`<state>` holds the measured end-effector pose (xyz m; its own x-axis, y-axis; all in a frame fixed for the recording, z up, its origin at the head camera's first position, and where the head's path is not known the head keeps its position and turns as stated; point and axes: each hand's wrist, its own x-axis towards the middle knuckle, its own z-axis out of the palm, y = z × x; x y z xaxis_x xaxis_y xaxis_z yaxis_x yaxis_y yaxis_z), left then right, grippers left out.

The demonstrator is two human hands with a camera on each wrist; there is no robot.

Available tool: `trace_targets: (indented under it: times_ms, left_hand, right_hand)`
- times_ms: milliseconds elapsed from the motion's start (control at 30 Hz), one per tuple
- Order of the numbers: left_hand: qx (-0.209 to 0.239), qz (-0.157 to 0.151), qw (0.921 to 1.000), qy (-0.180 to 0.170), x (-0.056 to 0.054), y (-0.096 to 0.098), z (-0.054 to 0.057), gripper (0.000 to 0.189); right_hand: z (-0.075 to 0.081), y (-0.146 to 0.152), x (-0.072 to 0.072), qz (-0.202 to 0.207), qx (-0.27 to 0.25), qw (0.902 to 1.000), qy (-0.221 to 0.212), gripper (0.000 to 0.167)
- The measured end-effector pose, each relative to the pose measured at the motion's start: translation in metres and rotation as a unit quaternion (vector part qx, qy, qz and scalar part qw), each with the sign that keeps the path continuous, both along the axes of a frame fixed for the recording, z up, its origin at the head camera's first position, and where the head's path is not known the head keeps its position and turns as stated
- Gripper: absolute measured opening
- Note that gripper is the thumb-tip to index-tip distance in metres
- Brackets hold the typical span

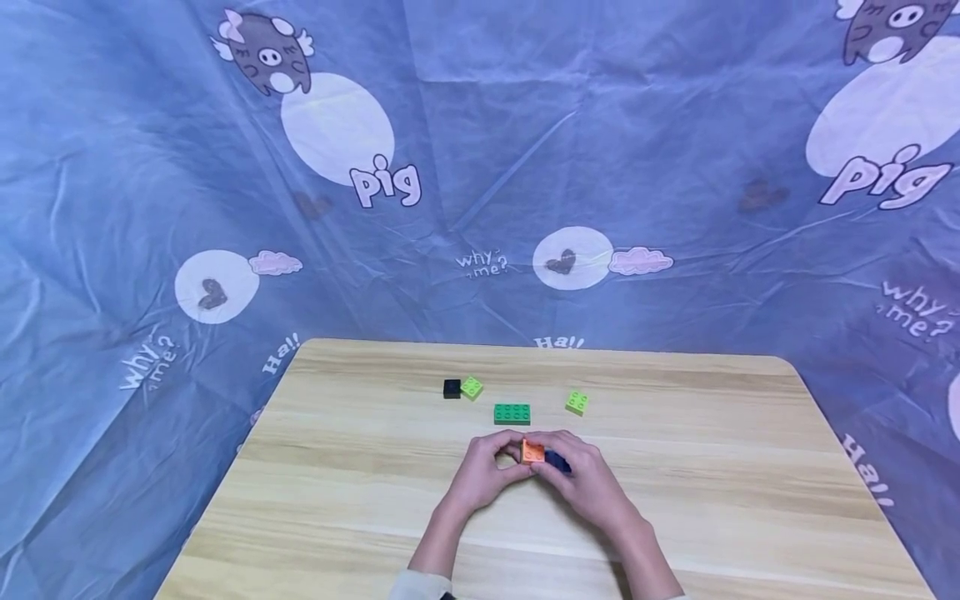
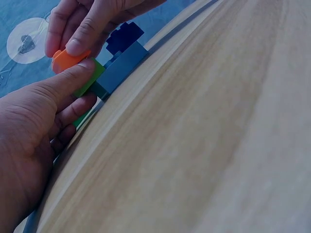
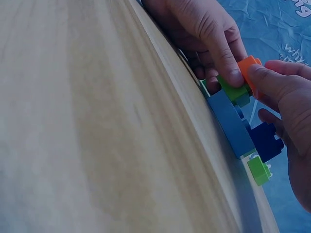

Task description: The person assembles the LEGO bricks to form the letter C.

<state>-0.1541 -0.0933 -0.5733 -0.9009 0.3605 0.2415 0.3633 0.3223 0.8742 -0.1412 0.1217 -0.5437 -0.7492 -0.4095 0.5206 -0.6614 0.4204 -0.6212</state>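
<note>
Both hands meet over a small stack of toy bricks on the table. My right hand (image 1: 588,475) pinches an orange brick (image 1: 533,452) between thumb and fingers. Just below it, my left hand (image 1: 482,473) grips a lime green brick (image 2: 90,80) with its thumb along the side. Orange and lime overlap in the left wrist view. Beneath them runs a long blue brick (image 3: 231,124) lying close to the tabletop, with a bit of teal brick (image 3: 241,99) between. A dark blue brick (image 3: 265,141) sits on the blue one's far end, under my right palm.
Beyond the hands lies a green eight-stud brick (image 1: 512,414). A lime brick (image 1: 577,402) is to its right. At the back left a black brick (image 1: 452,389) stands beside another lime brick (image 1: 472,387). A blue printed cloth (image 1: 495,167) hangs behind the wooden table (image 1: 337,500).
</note>
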Motion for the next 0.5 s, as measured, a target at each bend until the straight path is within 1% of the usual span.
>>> trace_targets:
  times_ms: [133,333,500]
  left_hand:
    - [0.003,-0.001,1.0,-0.01,0.0013,-0.0001,-0.0007,0.037]
    - [-0.004,-0.004,1.0,-0.001,0.0003,-0.0001,-0.0013,0.037]
    - [-0.01,-0.002,0.9999,0.0,-0.0005,0.0002,0.0,0.038]
  right_hand:
    - [-0.0024,-0.0001,0.0013,-0.001,0.001,1.0,-0.002,0.046]
    - [-0.003,-0.001,0.0013,-0.011,0.008,0.9999,0.005,0.046]
    - [-0.0018,-0.0018,0.0003,-0.016,0.01,0.9998,0.0,0.047]
